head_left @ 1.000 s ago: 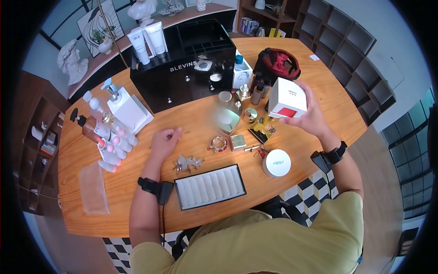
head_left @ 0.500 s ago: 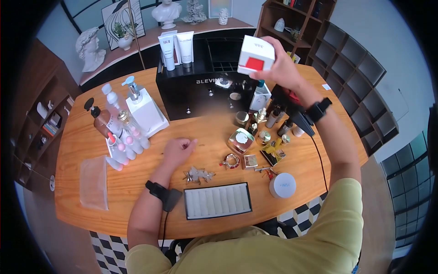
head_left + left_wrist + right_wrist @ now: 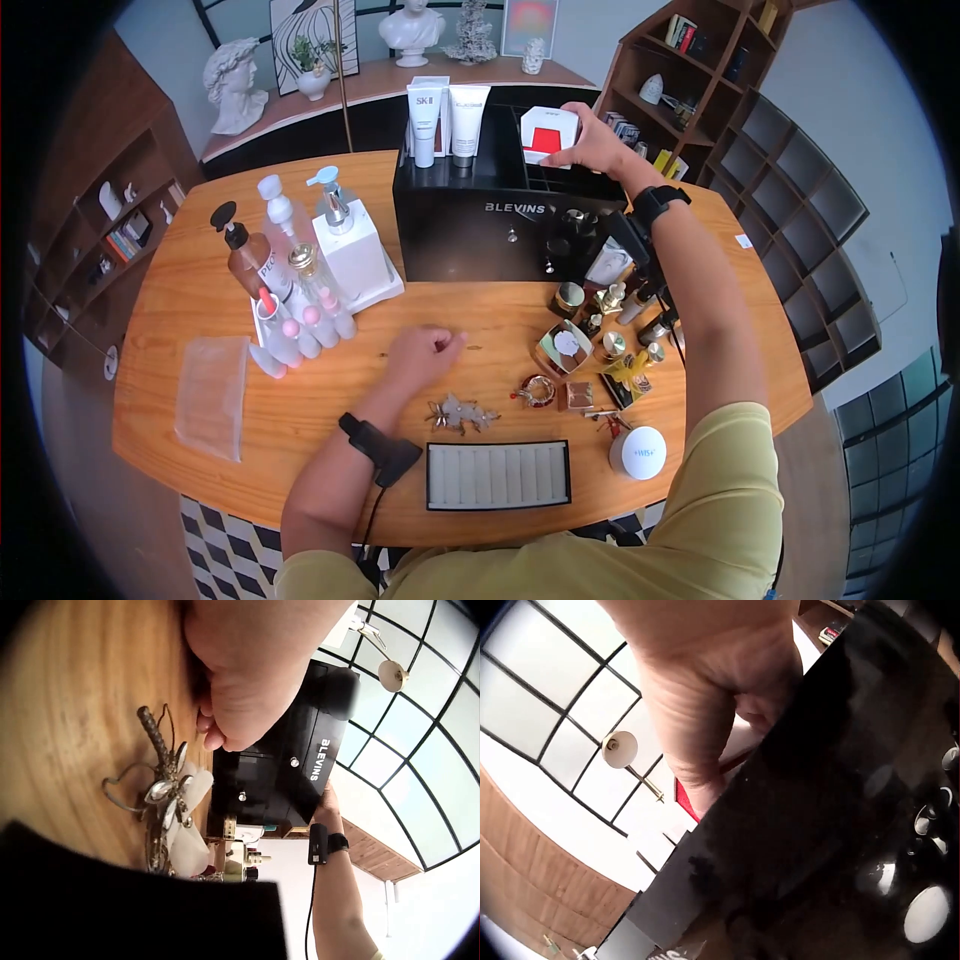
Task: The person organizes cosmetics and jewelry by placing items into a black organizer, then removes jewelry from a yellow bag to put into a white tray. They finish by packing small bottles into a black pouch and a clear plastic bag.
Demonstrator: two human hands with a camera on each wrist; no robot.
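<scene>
My right hand [image 3: 598, 145] grips a white box [image 3: 548, 122] with a red patch, thumb at its front and fingers around the side. The box sits low over the top compartments of the black organizer [image 3: 460, 240] marked BLEVINS. In the right wrist view the organizer's dark front [image 3: 817, 795] hides most of the box, leaving a red sliver [image 3: 684, 801] beside the thumb. My left hand [image 3: 425, 357] rests on the table with loosely curled fingers, holding nothing. Just in front of it lies a hair clip [image 3: 462, 413] with whitish petals, also large in the left wrist view.
Two white tubes [image 3: 466, 120] stand on the organizer's left top. Pump bottles [image 3: 345, 240] and pink-tipped bottles crowd the left. Small cosmetics jars [image 3: 565, 345], a bracelet [image 3: 537, 391] and a white round jar [image 3: 638, 453] stand right. A slotted tray [image 3: 498, 475] lies at the front edge.
My right hand has carried the white box from above the right-hand bottles up and back, then down to the organizer's top. The left hand stays on the table. The head view has shifted.
</scene>
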